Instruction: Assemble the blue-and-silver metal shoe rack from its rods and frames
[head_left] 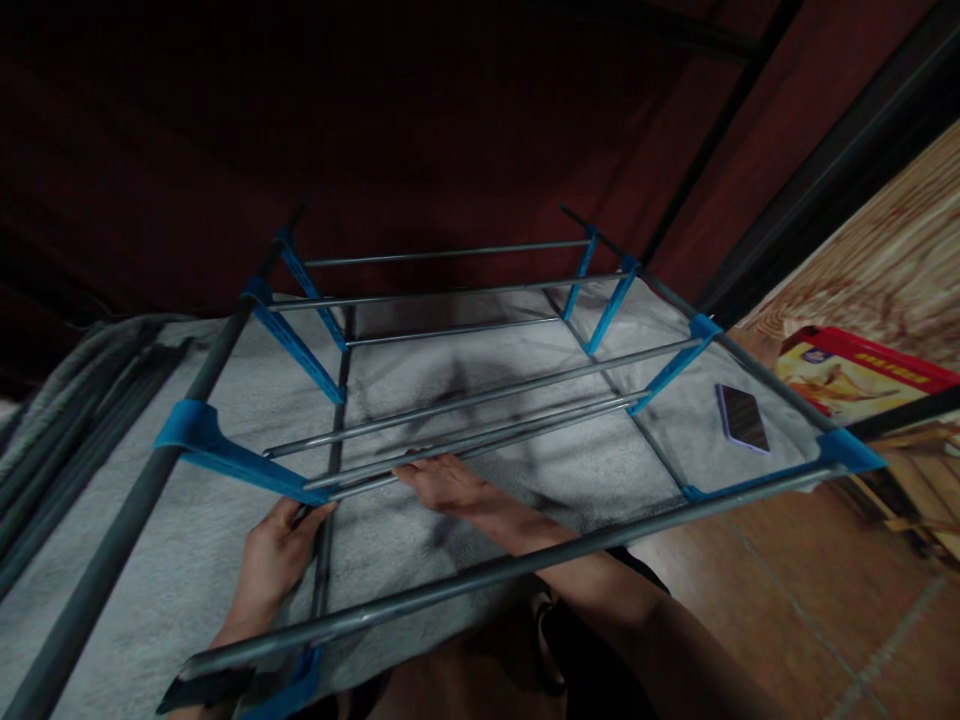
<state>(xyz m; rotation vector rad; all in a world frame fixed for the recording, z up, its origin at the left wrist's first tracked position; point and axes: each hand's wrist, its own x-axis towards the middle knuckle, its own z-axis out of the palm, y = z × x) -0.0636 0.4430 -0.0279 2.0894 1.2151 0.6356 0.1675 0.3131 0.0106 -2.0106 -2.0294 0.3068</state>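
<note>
A rack frame of grey metal tubes and blue plastic brackets stands in front of me. My left hand (pixel 279 552) is closed at the lower end of the near-left blue bracket (pixel 240 470), where it meets a lower tube; part of its grip is hidden. Further right, my right hand (pixel 444 482) has its fingers wrapped over a thin grey tube (pixel 532 422) running crosswise between the left and right brackets. A second crosswise tube (pixel 480 392) lies just beyond it. Nearest to me, a thick tube (pixel 450 588) passes above my right forearm.
The frame rests on a grey fleecy cover (pixel 112 600). A phone (pixel 742 418) lies on it at the right. Several loose tubes (pixel 67 440) are bundled at the far left. Right of the cover are a red and yellow box (pixel 862 372) and a tiled floor (pixel 810 570).
</note>
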